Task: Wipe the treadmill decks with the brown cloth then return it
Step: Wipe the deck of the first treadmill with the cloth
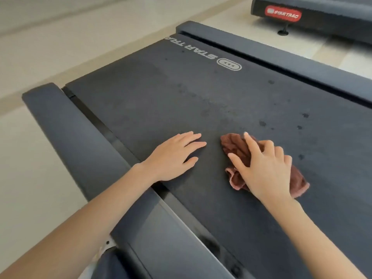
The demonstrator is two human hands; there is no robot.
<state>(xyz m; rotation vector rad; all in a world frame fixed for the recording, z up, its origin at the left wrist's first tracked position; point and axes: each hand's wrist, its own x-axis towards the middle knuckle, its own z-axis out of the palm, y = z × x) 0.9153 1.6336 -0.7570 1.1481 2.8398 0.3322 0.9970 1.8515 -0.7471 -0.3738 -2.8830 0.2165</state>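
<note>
A dark grey treadmill deck [153, 93] with a printed brand logo fills the view, its belt dotted with small dark spots. The crumpled brown cloth [234, 147] lies on the belt near the middle. My right hand [263, 168] presses down on the cloth with spread fingers, covering its centre; brown cloth shows past the fingertips and beside the wrist. My left hand [177, 156] rests flat on the belt just left of the cloth, fingers straight, holding nothing.
Raised grey side rails run along the belt on the left [66, 125] and the right [281, 59]. A second treadmill [302, 13] with a red logo plate stands at the top right. Pale floor [60, 47] surrounds the machines.
</note>
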